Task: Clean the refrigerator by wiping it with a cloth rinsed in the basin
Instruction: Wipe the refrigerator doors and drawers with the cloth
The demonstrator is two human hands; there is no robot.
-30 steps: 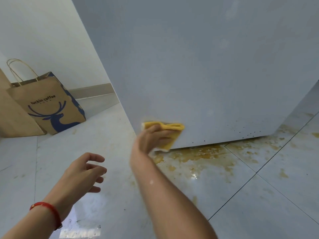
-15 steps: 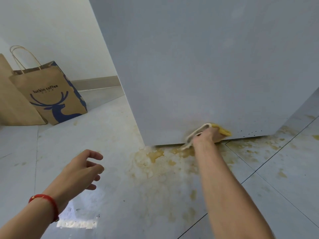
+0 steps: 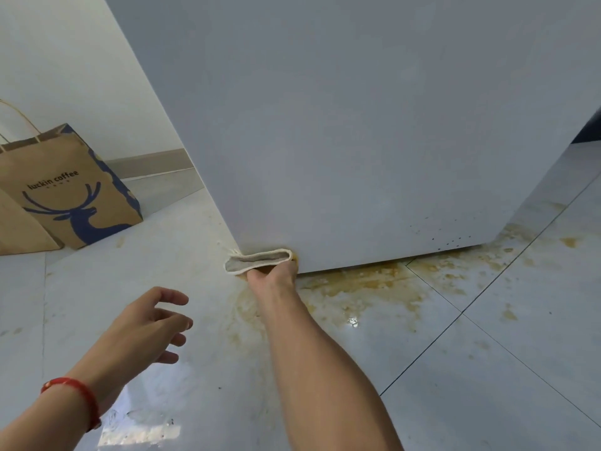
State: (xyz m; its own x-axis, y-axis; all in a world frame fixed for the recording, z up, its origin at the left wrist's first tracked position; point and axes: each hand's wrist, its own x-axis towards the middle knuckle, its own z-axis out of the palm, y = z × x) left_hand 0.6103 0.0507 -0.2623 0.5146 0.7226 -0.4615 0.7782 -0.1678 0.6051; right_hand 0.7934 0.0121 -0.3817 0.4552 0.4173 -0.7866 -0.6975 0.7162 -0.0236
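Fridge: the fridge [image 3: 374, 125] stands on the floor [image 3: 487, 369], its pale side panel filling most of the view; small dark specks dot the panel near its lower right edge.
Cloth: the cloth [image 3: 258, 260] is folded over, grey-white with a pale hem and a hint of yellow at its right end, and is pressed against the panel's bottom left corner, right where the panel meets the floor.
Right hand: the right hand [image 3: 273, 276] grips the cloth from below, fingers curled round the fold and pushing it against the panel.
Left hand: the left hand [image 3: 146, 327] hangs over the floor well apart from the cloth, fingers loosely spread, holding nothing; a red band [image 3: 78, 393] circles the wrist.
Stain: a yellow-brown stain [image 3: 374, 288] spreads across the floor along the fridge's base and out to the right.
Bag: a brown paper bag [image 3: 65, 187] with a blue deer print stands at the left, near the wall.
Basin: not in view.
Handling: the cloth looks soft, light and limp, probably damp, so it likely bunches and slips unless held folded with the palm behind it. A firm hold on the middle of the fold should keep a flat face on the panel. The panel looks smooth and hard, so the cloth should glide easily.
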